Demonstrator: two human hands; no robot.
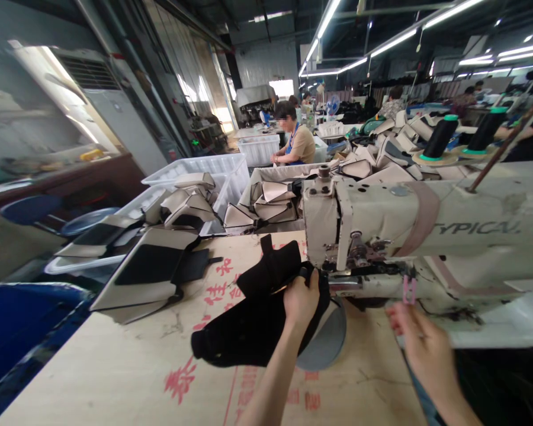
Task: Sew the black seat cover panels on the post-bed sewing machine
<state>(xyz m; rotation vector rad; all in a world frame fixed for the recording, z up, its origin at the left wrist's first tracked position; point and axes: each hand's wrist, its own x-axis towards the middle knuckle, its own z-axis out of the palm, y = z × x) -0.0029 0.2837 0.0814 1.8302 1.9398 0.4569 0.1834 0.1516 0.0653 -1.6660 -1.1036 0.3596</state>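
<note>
My left hand point(301, 299) grips a black fabric piece point(244, 331) at the working end of the sewing machine point(364, 219). Its fingers and thumb are closed on the cloth by the needle area, where the stitching point is hidden. A flap point(270, 267) of the black piece stands up to the left of the hand. Under the piece, a grey round plate point(326, 343) shows in part. To the right, my right hand point(421, 340) hovers just below a small pink item point(409, 290) at the machine arm; its fingertips are blurred and bent.
Beige and black sewn pieces point(146, 266) lie at the table's left edge. White plastic crates point(235, 174) with similar pieces stand behind the wooden tabletop point(128, 367). Black thread cones point(442, 139) stand behind the machine. A seated person point(299, 142) works further back.
</note>
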